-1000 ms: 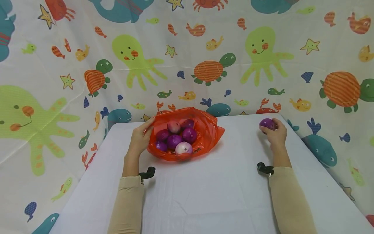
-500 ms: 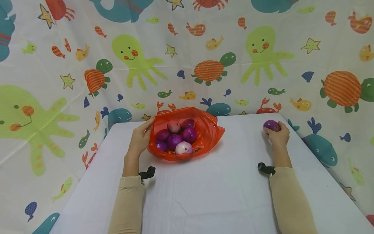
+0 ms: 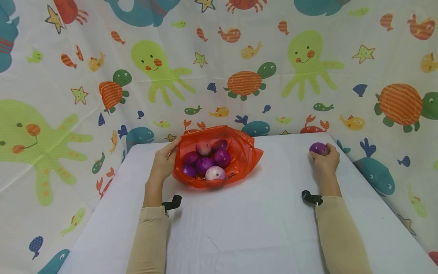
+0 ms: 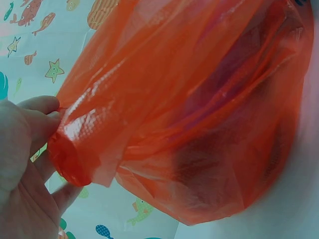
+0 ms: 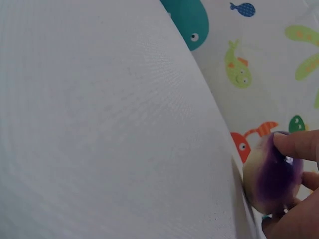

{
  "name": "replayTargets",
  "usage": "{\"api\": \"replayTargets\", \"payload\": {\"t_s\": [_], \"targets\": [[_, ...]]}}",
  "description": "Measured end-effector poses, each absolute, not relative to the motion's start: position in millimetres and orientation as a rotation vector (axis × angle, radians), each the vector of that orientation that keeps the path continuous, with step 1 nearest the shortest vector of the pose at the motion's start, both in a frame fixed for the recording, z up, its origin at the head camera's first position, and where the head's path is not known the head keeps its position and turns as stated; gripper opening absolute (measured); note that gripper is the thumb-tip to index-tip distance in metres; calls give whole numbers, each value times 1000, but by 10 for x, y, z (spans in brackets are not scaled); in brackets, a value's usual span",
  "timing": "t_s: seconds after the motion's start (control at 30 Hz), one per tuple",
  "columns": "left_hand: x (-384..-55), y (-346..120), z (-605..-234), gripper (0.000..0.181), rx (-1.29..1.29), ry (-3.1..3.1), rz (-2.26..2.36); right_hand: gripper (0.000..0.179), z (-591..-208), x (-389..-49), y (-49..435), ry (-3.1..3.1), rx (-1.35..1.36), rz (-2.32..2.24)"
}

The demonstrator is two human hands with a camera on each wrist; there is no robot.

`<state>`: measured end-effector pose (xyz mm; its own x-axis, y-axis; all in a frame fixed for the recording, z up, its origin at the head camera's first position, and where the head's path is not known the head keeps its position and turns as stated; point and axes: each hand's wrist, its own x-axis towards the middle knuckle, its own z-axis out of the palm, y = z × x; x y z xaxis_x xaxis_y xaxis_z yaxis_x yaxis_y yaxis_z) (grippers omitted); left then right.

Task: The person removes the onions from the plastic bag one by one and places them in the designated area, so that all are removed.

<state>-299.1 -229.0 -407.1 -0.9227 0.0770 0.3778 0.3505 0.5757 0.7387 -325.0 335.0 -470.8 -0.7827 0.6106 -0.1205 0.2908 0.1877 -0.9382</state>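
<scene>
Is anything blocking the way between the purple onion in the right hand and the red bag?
Nothing visible: in the head view, only white tabletop lies between the purple onion, held by the right hand, and the red bag. The left hand is on the bag's opposite side.

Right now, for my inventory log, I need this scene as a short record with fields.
Left hand: grips the left edge of the orange plastic bag
Right hand: holds a purple onion, apart from the bag
Inside the bag: seven onions visible, the frontmost mostly white
Table: white covering
Backdrop: pale, printed with sea animals
</scene>
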Motion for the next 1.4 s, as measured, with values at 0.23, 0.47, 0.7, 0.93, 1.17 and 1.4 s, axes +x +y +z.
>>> {"api": "replayTargets", "payload": {"t_s": [0.23,0.47,0.7,0.93,1.17,1.4], "targets": [[-2985,-2285,-4072,46,-343,-2509,-1290,80,-4726,-3236,3361,-2176,-890,1602],[-3005,-2297,-4088,46,-349,-2503,-1282,80,-4720,-3250,3373,-2132,-947,1592],[-3008,-2301,-4095,47,-332,-2502,-1281,79,-4722,-3264,3373,-2138,-943,1560],[-3011,-2300,-4098,47,-332,-2507,-1264,76,-4742,-3266,3374,-2142,-899,1553],[-3007,-2295,-4090,46,-337,-2504,-1266,75,-4746,-3273,3380,-2149,-902,1553],[-3012,-2299,-4097,46,-370,-2493,-1266,76,-4728,-3282,3376,-2145,-938,1538]]}}
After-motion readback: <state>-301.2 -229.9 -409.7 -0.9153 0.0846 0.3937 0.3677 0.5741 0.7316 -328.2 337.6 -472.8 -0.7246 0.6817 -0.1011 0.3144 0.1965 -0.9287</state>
